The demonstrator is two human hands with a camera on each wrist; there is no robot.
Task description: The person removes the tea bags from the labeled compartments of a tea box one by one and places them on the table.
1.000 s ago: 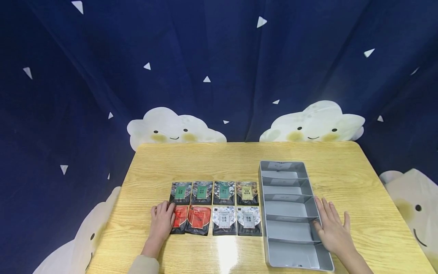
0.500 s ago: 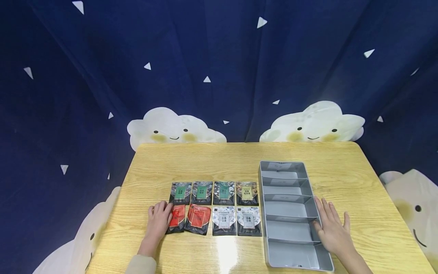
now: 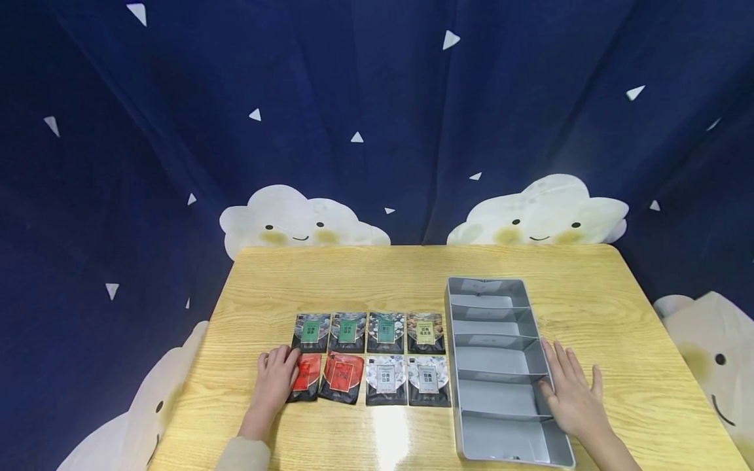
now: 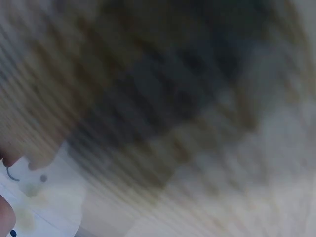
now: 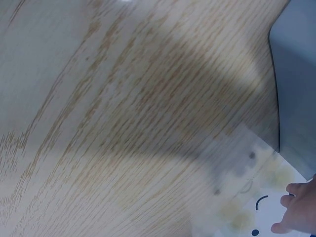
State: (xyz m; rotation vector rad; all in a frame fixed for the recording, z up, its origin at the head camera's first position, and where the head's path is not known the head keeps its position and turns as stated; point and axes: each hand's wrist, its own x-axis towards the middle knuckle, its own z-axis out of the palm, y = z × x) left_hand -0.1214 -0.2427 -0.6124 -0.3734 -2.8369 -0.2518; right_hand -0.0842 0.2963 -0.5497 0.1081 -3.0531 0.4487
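My left hand (image 3: 273,379) rests on the table at the left end of the lower row of packets. Its fingertips touch the left side of a red-and-black packet (image 3: 303,378) and cover part of it. A second red packet (image 3: 341,377) lies slightly tilted beside it. On the right, my right hand (image 3: 574,392) lies with its fingers spread and fairly straight against the right side of a grey divided box (image 3: 501,396). Its thumb overlaps the box's rim. In the right wrist view, curled fingertips (image 5: 291,207) show at the lower right corner, near the box's grey wall (image 5: 301,98).
Above the red packets runs a row with green-labelled packets (image 3: 311,331) and a yellow-labelled one (image 3: 425,331). Two white-patterned packets (image 3: 385,379) lie between the red ones and the box. A dark blue curtain (image 3: 377,98) with clouds hangs behind the wooden table (image 3: 353,278).
My left hand and both red packets shifted a little left, then slightly back to the right. The right hand and the box have stayed in place.
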